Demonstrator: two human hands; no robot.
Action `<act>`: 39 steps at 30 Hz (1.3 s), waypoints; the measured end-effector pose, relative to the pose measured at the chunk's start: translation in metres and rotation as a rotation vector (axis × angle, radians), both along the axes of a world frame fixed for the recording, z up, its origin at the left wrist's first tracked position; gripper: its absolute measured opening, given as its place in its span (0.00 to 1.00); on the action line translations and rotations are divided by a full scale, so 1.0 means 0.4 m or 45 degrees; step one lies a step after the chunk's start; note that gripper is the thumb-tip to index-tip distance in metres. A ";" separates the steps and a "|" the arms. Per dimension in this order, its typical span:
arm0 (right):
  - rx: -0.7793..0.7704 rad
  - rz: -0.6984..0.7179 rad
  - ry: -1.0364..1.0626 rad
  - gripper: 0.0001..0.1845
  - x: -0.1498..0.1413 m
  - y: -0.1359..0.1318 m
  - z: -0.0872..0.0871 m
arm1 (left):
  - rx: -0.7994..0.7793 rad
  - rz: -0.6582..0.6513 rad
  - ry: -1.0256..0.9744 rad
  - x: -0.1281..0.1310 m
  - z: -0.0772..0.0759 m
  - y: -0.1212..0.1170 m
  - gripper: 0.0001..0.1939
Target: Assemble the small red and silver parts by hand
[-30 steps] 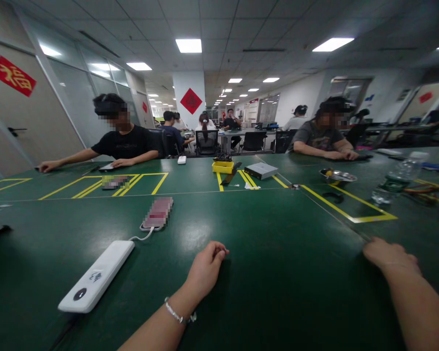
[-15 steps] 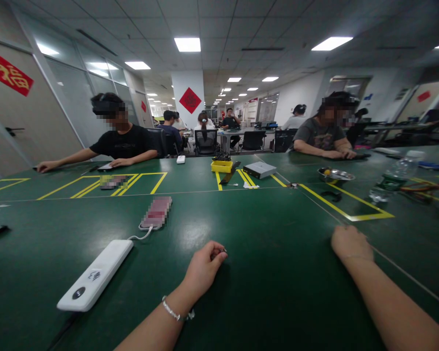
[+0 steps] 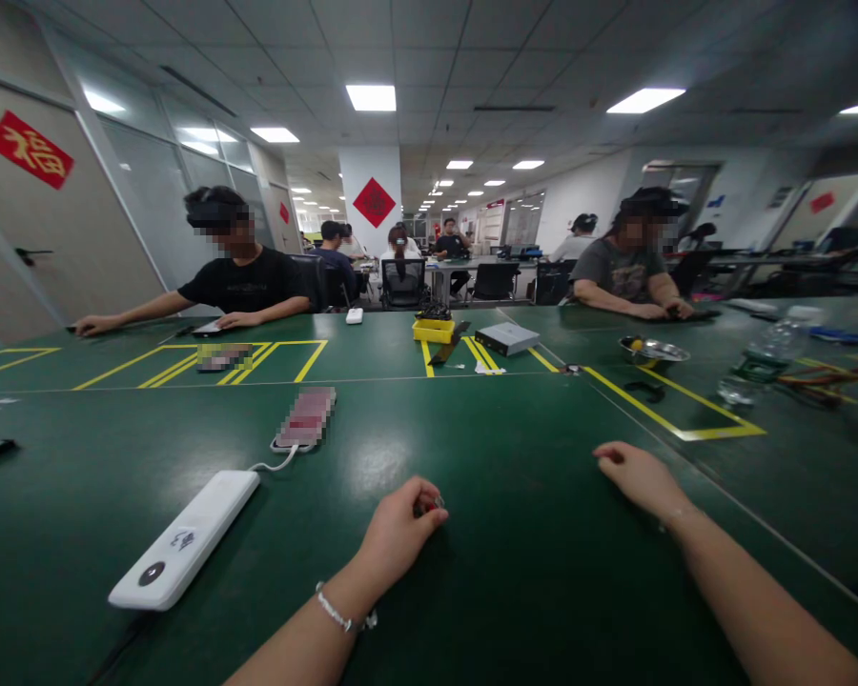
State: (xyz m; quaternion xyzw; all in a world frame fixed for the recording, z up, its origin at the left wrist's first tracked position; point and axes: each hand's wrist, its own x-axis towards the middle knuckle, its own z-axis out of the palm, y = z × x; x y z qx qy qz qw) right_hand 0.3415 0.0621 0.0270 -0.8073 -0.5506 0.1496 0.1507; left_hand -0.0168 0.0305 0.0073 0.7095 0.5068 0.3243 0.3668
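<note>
My left hand (image 3: 398,527) is closed, thumb against the curled fingers, just above the green table (image 3: 515,591). A sliver of a small red and silver thing (image 3: 427,506) shows between its fingertips; the rest of it is hidden. A beaded bracelet (image 3: 343,610) circles that wrist. To the right, my right hand (image 3: 642,481) hovers over the table with its back up and its fingers drawn together, pointing left. Whatever those fingers may hold is hidden.
Left lie a white power bank (image 3: 193,538) and a cabled phone (image 3: 306,419). Farther back are a yellow tray (image 3: 433,331), a grey box (image 3: 507,337), a metal bowl (image 3: 654,350) and a plastic bottle (image 3: 765,362). Two people sit across the table, with yellow tape marks before them.
My right hand has come leftward from the table's right side, turning so its fingers point left. My left hand has stayed put, its fingertips shifting slightly so more of the small thing shows.
</note>
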 end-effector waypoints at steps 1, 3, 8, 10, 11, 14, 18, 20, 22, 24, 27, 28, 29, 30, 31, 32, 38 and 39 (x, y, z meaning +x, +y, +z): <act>0.004 0.065 0.234 0.13 -0.051 -0.001 -0.001 | 0.002 -0.003 -0.004 0.001 0.000 -0.001 0.09; -0.008 0.197 0.842 0.12 -0.170 -0.012 -0.004 | 0.023 -0.001 -0.006 0.002 0.002 -0.003 0.09; -0.136 0.284 1.795 0.10 -0.436 -0.067 -0.008 | 0.093 -0.020 -0.019 0.004 0.009 -0.006 0.09; -0.162 0.277 1.951 0.11 -0.484 -0.079 -0.009 | 0.096 -0.029 -0.061 0.005 0.011 -0.006 0.11; -0.157 0.278 2.013 0.12 -0.494 -0.081 -0.011 | 0.095 -0.025 -0.085 0.005 0.012 -0.006 0.11; -0.136 0.309 2.138 0.11 -0.486 -0.078 -0.016 | 0.066 -0.011 -0.152 0.006 0.012 -0.006 0.12; -0.181 0.324 2.153 0.12 -0.456 -0.074 -0.023 | 0.021 -0.021 -0.261 0.003 0.009 -0.006 0.11; -0.211 0.320 2.141 0.12 -0.454 -0.077 -0.023 | 0.025 -0.031 -0.297 0.002 0.009 -0.006 0.11; -0.252 0.335 2.139 0.11 -0.459 -0.081 -0.021 | 0.030 -0.040 -0.302 0.001 0.010 -0.008 0.10; -0.278 0.368 2.150 0.11 -0.465 -0.086 -0.020 | 0.022 -0.040 -0.285 0.002 0.013 -0.010 0.09; -0.250 0.407 2.196 0.12 -0.468 -0.089 -0.024 | 0.022 -0.007 -0.234 0.004 0.017 -0.012 0.09; -0.233 0.415 2.208 0.12 -0.468 -0.089 -0.026 | 0.035 0.013 -0.217 0.005 0.017 -0.012 0.10; -0.218 0.420 2.215 0.12 -0.468 -0.088 -0.029 | 0.053 0.032 -0.204 0.006 0.017 -0.012 0.11; -0.206 0.420 2.217 0.12 -0.467 -0.088 -0.032 | 0.077 0.047 -0.192 0.006 0.016 -0.012 0.12; -0.197 0.418 2.217 0.12 -0.467 -0.087 -0.034 | 0.102 0.055 -0.183 0.006 0.015 -0.012 0.11; -0.188 0.411 2.216 0.12 -0.466 -0.087 -0.036 | 0.129 0.056 -0.172 0.005 0.014 -0.013 0.11; -0.159 0.385 2.184 0.14 -0.468 -0.088 -0.040 | 0.333 0.028 -0.067 0.005 0.021 -0.022 0.07; -0.157 0.385 2.176 0.13 -0.469 -0.089 -0.040 | 0.354 0.028 -0.056 0.005 0.022 -0.024 0.07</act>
